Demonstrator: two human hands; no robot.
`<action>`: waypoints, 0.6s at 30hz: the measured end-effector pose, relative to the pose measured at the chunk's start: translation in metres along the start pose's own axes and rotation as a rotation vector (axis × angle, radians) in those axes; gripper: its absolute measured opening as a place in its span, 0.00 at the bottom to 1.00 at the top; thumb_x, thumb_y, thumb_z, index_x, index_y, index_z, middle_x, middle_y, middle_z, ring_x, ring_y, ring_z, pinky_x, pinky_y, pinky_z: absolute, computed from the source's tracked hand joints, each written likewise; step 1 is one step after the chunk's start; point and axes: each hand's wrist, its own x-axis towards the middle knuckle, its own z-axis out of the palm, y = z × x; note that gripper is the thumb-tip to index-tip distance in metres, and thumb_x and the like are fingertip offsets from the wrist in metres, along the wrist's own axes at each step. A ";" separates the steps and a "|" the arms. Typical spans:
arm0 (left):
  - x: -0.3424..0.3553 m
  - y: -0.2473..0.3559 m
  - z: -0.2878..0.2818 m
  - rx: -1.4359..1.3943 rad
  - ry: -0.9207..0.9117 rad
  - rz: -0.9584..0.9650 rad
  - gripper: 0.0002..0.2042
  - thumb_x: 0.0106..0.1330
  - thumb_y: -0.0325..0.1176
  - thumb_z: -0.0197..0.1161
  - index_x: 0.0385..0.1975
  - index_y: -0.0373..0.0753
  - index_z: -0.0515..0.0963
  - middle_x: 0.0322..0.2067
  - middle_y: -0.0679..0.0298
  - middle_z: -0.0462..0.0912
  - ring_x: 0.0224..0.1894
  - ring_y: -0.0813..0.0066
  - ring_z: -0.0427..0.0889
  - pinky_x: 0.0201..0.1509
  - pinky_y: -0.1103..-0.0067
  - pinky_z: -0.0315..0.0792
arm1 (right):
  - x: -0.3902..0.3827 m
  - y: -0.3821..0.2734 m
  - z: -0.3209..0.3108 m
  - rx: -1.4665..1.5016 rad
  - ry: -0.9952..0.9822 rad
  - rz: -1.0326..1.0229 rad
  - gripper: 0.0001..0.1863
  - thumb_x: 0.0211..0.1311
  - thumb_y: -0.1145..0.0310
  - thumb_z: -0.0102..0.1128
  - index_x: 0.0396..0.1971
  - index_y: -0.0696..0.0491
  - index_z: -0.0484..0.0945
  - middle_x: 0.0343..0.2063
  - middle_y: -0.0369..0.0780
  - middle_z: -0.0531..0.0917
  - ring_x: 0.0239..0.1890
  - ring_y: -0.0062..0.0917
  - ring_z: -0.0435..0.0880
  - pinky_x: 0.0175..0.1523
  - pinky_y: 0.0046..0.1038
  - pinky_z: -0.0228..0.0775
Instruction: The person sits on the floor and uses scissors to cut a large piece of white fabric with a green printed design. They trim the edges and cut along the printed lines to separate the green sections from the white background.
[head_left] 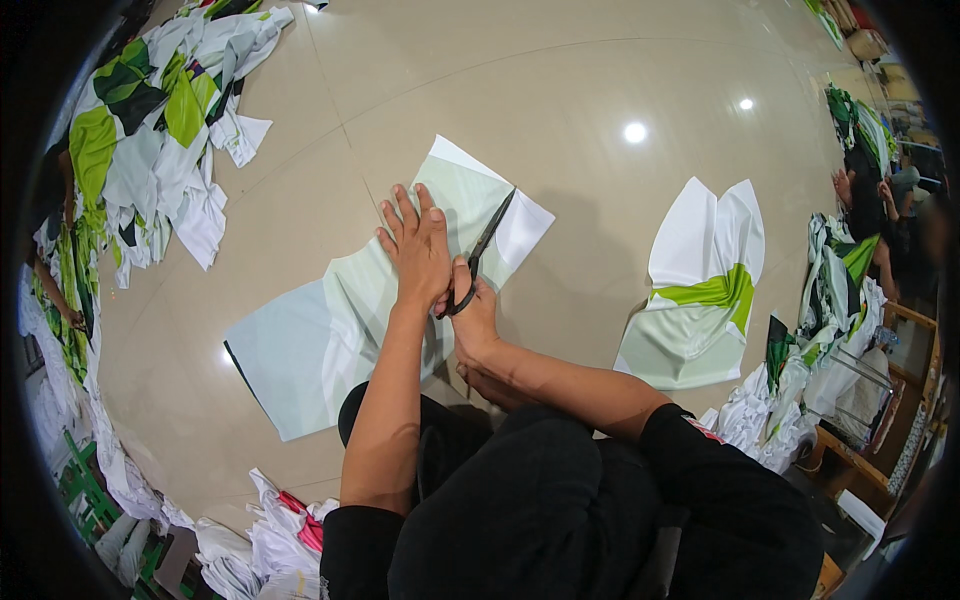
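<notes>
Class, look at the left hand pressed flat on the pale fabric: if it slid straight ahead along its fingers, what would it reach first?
Probably the far edge of the pale fabric piece under the left hand, then bare floor.

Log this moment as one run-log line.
left hand flat on pale fabric sheet | right hand holds black scissors, blades on sheet

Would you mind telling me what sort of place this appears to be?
Probably a garment-cutting workshop: the right hand works black scissors through pale fabric held flat by the left hand, with heaps of white-and-green cut pieces on the tiled floor.
</notes>
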 end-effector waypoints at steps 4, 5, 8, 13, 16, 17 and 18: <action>0.000 -0.001 0.001 0.005 0.006 0.008 0.38 0.89 0.64 0.27 0.89 0.48 0.54 0.90 0.51 0.37 0.90 0.42 0.27 0.87 0.43 0.19 | 0.002 0.003 -0.003 -0.007 -0.003 0.000 0.27 0.86 0.45 0.59 0.35 0.55 0.77 0.25 0.34 0.80 0.26 0.19 0.78 0.34 0.25 0.72; 0.000 -0.001 0.001 0.007 0.005 0.005 0.38 0.89 0.64 0.27 0.89 0.48 0.54 0.90 0.50 0.38 0.90 0.41 0.28 0.87 0.43 0.19 | 0.001 0.001 -0.002 -0.013 0.000 0.001 0.26 0.86 0.45 0.60 0.35 0.55 0.77 0.25 0.35 0.80 0.26 0.19 0.79 0.34 0.25 0.72; 0.000 0.000 0.001 0.016 0.008 0.002 0.37 0.89 0.62 0.28 0.89 0.47 0.54 0.90 0.50 0.38 0.90 0.41 0.28 0.87 0.44 0.19 | 0.000 -0.002 -0.003 -0.014 0.012 0.007 0.26 0.85 0.44 0.61 0.36 0.55 0.77 0.25 0.35 0.80 0.26 0.19 0.79 0.34 0.25 0.73; 0.000 -0.002 0.007 0.122 0.056 0.036 0.36 0.90 0.58 0.36 0.89 0.43 0.53 0.90 0.48 0.41 0.90 0.39 0.33 0.88 0.44 0.23 | 0.003 -0.008 -0.015 -0.007 0.073 0.033 0.26 0.81 0.42 0.66 0.35 0.51 0.75 0.25 0.34 0.78 0.25 0.21 0.78 0.34 0.27 0.73; -0.005 -0.006 0.015 0.265 0.124 0.077 0.38 0.87 0.58 0.45 0.88 0.41 0.54 0.89 0.47 0.44 0.90 0.37 0.36 0.88 0.41 0.29 | 0.002 -0.027 -0.028 -0.011 0.125 0.048 0.25 0.80 0.44 0.67 0.35 0.51 0.75 0.25 0.35 0.78 0.25 0.22 0.78 0.33 0.27 0.72; -0.009 -0.005 0.016 0.314 0.131 0.109 0.38 0.86 0.57 0.48 0.88 0.41 0.53 0.89 0.47 0.45 0.90 0.36 0.38 0.88 0.40 0.31 | 0.001 -0.037 -0.037 -0.014 0.141 0.034 0.25 0.80 0.44 0.67 0.35 0.51 0.75 0.25 0.36 0.78 0.25 0.22 0.77 0.33 0.27 0.72; -0.012 -0.004 0.015 0.369 0.143 0.139 0.39 0.85 0.57 0.50 0.88 0.41 0.53 0.89 0.47 0.46 0.89 0.36 0.39 0.88 0.40 0.33 | 0.010 -0.044 -0.051 -0.005 0.119 0.019 0.22 0.80 0.47 0.68 0.35 0.52 0.76 0.27 0.37 0.82 0.26 0.23 0.81 0.33 0.28 0.72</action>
